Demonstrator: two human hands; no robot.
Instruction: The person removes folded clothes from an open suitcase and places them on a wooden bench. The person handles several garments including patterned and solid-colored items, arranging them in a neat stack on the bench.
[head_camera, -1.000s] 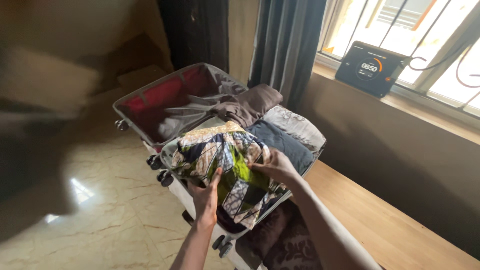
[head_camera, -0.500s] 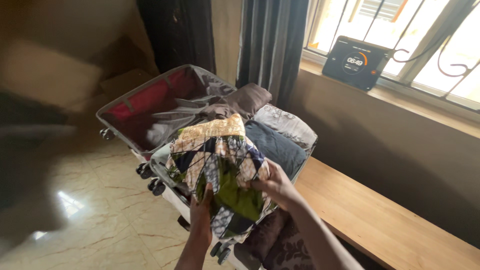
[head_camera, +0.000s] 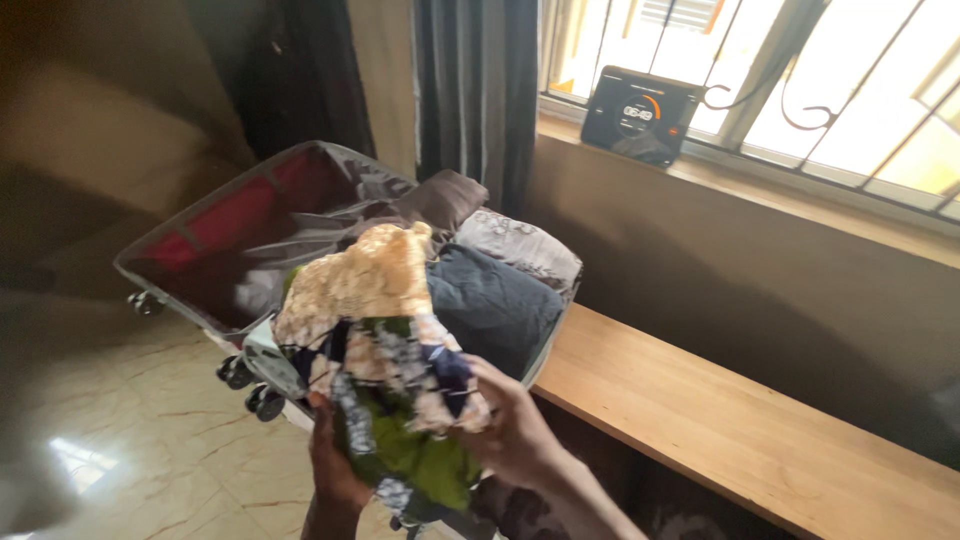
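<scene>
Both hands grip a patterned cloth (head_camera: 385, 340) in the air above the near end of the open suitcase (head_camera: 250, 345). The left hand (head_camera: 335, 470) holds it from below, and the right hand (head_camera: 510, 430) clutches its side. Folded clothes (head_camera: 495, 300) lie inside, beside the counter (head_camera: 720, 420).

Bright barred window (head_camera: 800, 90), dark curtain (head_camera: 478, 90), wooden bench (head_camera: 740, 430), glossy marble floor (head_camera: 130, 450)
</scene>
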